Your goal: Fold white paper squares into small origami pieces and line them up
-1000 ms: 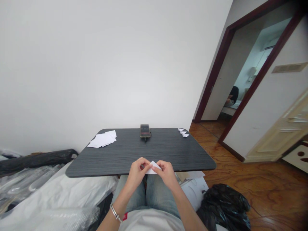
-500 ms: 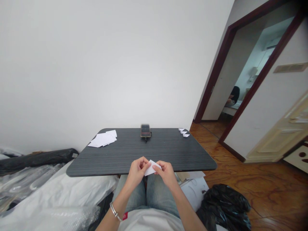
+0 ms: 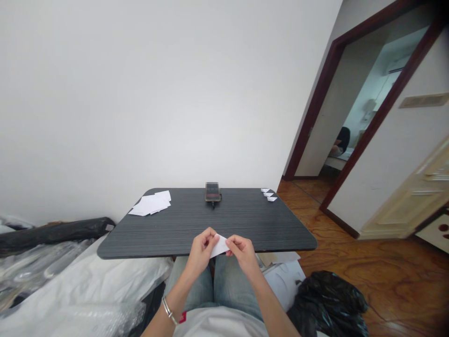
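Note:
Between my two hands is a small folded piece of white paper (image 3: 219, 246), held above the near edge of the dark table (image 3: 182, 222). My left hand (image 3: 202, 247) pinches its left side, thumb on top. At its right corner, my right hand (image 3: 241, 249) grips the paper between thumb and curled fingers. A stack of white paper sheets (image 3: 150, 204) lies at the table's far left. Three small folded white papers (image 3: 268, 194) sit in a row at the far right corner.
A phone-like device on a stand (image 3: 212, 192) is at the table's back middle, by the white wall. Plastic-wrapped bundles (image 3: 70, 285) lie to the left. A black plastic bag (image 3: 329, 302) rests on the floor at right. Through the doorway, a person (image 3: 340, 142) is partly visible.
My right thumb has shifted slightly to the right, towards the paper's corner. The left hand keeps its pinch, and the view has tilted a little.

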Tool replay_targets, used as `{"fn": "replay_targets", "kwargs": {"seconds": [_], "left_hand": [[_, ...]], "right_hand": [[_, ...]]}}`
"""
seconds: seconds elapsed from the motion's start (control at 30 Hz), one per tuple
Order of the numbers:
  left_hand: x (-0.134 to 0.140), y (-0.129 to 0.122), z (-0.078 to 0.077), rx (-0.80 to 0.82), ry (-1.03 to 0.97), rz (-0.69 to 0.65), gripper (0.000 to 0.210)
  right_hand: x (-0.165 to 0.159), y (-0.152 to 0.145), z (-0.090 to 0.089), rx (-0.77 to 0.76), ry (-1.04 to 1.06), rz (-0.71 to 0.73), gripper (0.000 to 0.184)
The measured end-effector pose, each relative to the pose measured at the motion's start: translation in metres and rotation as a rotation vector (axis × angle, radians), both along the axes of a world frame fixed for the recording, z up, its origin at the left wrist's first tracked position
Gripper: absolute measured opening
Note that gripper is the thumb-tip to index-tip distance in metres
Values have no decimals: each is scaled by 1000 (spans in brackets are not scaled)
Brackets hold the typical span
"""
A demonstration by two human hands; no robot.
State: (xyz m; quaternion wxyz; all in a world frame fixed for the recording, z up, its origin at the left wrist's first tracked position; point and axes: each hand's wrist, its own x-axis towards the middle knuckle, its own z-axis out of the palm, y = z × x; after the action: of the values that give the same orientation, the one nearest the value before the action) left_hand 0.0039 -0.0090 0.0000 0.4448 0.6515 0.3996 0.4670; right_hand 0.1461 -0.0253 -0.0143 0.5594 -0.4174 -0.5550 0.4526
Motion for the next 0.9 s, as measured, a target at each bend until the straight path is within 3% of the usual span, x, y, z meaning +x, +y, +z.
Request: {"fn": "replay_targets", "kwargs": {"seconds": [0.2, 0.63, 0.9], "left_hand": [[1, 2, -2, -53, -20, -93, 30], [2, -6, 6, 99, 150, -3, 32], [1, -2, 0, 46, 112, -8, 37]], "right_hand": [[0, -4, 3, 31, -50, -5, 27], [1, 1, -8, 5, -48, 53, 21], [0, 1, -8, -20, -40, 11, 26]]}}
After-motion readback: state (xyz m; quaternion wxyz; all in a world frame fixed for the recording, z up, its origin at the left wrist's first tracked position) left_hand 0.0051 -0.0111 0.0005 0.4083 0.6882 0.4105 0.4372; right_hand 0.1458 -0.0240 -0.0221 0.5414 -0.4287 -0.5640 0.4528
